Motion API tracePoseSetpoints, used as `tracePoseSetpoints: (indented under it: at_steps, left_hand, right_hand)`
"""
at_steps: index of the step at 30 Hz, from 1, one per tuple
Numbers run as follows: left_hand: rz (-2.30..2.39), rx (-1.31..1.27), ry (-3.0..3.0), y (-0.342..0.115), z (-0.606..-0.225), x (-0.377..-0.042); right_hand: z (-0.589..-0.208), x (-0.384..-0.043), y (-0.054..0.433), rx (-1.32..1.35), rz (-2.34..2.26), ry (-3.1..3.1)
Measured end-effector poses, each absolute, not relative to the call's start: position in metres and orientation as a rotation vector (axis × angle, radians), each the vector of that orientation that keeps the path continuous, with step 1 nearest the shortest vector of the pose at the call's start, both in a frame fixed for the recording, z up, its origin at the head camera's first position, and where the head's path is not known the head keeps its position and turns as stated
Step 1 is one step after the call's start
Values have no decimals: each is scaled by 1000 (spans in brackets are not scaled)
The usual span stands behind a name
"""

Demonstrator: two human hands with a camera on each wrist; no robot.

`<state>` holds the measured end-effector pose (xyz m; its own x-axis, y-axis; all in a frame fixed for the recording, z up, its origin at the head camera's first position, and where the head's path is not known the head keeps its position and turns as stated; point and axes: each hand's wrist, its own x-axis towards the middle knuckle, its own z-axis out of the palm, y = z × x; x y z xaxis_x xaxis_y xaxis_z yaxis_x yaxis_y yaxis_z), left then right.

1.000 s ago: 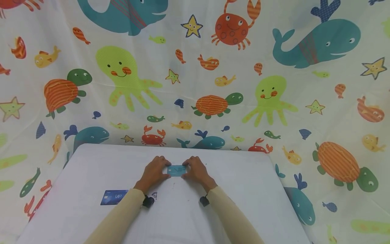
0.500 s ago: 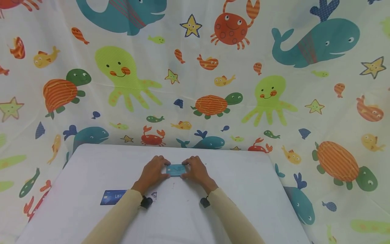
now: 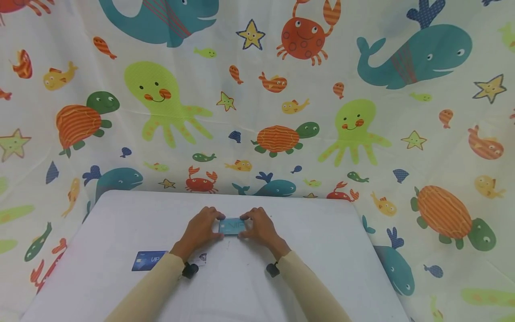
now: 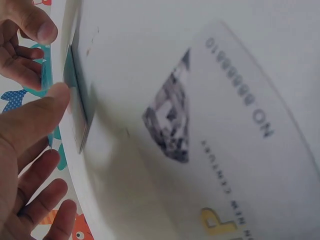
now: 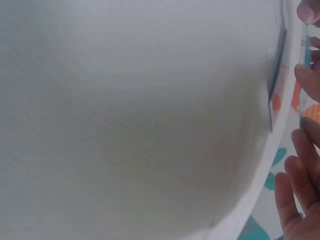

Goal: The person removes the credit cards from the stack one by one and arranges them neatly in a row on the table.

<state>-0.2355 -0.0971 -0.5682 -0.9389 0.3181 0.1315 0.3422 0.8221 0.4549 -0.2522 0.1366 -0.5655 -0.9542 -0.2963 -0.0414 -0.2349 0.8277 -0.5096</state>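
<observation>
My left hand [image 3: 198, 230] and right hand [image 3: 261, 230] together hold a translucent teal card [image 3: 231, 226] with VIP lettering over the far middle of the table. Each hand pinches one end between thumb and fingers. In the left wrist view the held card [image 4: 47, 70] shows edge-on, and a thin flat card-like piece [image 4: 75, 100] lies on the tabletop below it. A white card [image 4: 240, 130] with a diamond picture and numbers lies nearest the left wrist. In the head view, its diamond [image 3: 202, 257] shows beside my left wrist.
A dark blue VIP card [image 3: 149, 260] lies to the left, partly covered by my left sleeve [image 3: 149, 286]. The white-covered table [image 3: 322, 250] ends at a back edge, against a hanging cloth [image 3: 241, 116] printed with sea animals.
Both hands keep their pinch on the teal card, which has tilted slightly. My left wrist has shifted a little to the left, and the right wrist slightly to the right.
</observation>
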Motion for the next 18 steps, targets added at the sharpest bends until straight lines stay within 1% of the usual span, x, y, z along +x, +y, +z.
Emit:
tracePoseSetpoints:
  at_steps: [18]
  left_hand:
    - [-759, -522, -2966, -98, -565, -218]
  right_hand:
    - [-558, -230, 141, -491, -784, 2900]
